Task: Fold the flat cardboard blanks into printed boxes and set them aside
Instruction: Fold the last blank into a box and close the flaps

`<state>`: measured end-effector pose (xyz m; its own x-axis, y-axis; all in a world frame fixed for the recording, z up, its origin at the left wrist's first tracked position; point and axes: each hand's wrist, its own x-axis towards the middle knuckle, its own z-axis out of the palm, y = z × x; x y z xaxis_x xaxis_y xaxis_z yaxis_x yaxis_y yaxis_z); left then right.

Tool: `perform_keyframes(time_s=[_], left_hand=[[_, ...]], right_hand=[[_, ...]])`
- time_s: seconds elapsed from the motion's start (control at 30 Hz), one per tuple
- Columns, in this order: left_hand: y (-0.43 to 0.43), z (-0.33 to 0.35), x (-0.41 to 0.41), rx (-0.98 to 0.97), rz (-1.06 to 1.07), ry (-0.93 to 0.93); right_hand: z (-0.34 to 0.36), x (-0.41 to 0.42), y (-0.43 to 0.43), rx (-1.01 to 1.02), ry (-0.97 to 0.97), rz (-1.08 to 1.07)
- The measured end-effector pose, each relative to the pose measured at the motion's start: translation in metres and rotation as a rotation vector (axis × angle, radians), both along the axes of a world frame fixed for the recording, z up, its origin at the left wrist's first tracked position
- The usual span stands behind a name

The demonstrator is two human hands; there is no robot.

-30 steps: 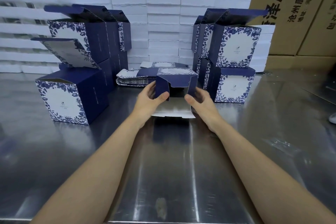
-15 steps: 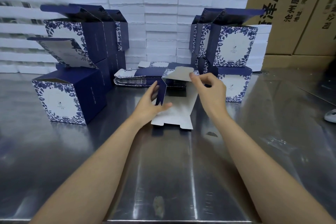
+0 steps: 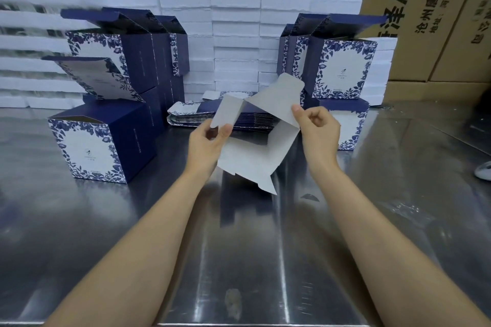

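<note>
One blank [image 3: 255, 151] is held above the surface [image 3: 265, 260], grey inside up, still unfolded. A side flap is pinched by the left hand [image 3: 206, 145]; the long top flap is pinched between thumb and forefinger of the right hand [image 3: 317, 127], other fingers curled. Just behind, a flat stack of blanks [image 3: 220, 117] remains, so much is judged left. Folded boxes [image 3: 101, 146] are stacked left and right [image 3: 342, 66], lids open. Near room is wide; the gap between the box piles is narrow.

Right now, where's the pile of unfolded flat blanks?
The flat blanks lie mid-table, just behind the hands, between the left and right stacks of folded boxes.
</note>
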<state>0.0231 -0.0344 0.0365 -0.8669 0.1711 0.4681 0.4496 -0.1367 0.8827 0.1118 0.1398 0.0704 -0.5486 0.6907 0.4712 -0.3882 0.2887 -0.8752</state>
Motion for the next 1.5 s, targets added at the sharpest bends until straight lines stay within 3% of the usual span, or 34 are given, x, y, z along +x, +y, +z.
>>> perform_keyframes(time_s=[0.13,0.3,0.47,0.73,0.9,1.03,1.1,1.27,1.4,1.5], left_hand=[[0.003,0.001,0.004,-0.041,-0.018,0.072],[0.003,0.000,-0.004,-0.105,0.084,0.085],[-0.004,-0.004,-0.013,-0.158,0.086,0.030],[0.001,-0.010,-0.011,-0.111,0.039,-0.094],[0.006,-0.008,-0.003,-0.197,0.080,0.103],[0.010,-0.009,-0.006,-0.408,0.177,-0.004],[0.006,-0.012,-0.006,-0.486,0.224,0.035],[-0.006,0.000,-0.013,-0.373,0.305,0.005],[-0.007,0.005,-0.010,-0.364,0.198,-0.053],[-0.005,0.007,-0.006,-0.411,0.188,-0.024]], right_hand=[[-0.005,-0.001,0.000,-0.063,0.105,0.074],[0.001,0.004,0.006,0.062,0.097,0.096],[0.014,0.010,0.017,0.065,-0.036,0.088],[0.023,0.009,0.002,0.445,-0.418,0.104],[0.010,0.004,-0.014,0.714,-0.592,-0.017],[0.004,0.002,-0.019,0.831,-0.500,-0.049],[0.004,0.002,-0.019,0.792,-0.422,0.015],[0.008,0.003,-0.013,0.630,-0.022,0.159],[0.004,0.003,-0.008,0.407,0.081,0.137],[-0.004,0.001,-0.003,0.596,0.088,0.071]])
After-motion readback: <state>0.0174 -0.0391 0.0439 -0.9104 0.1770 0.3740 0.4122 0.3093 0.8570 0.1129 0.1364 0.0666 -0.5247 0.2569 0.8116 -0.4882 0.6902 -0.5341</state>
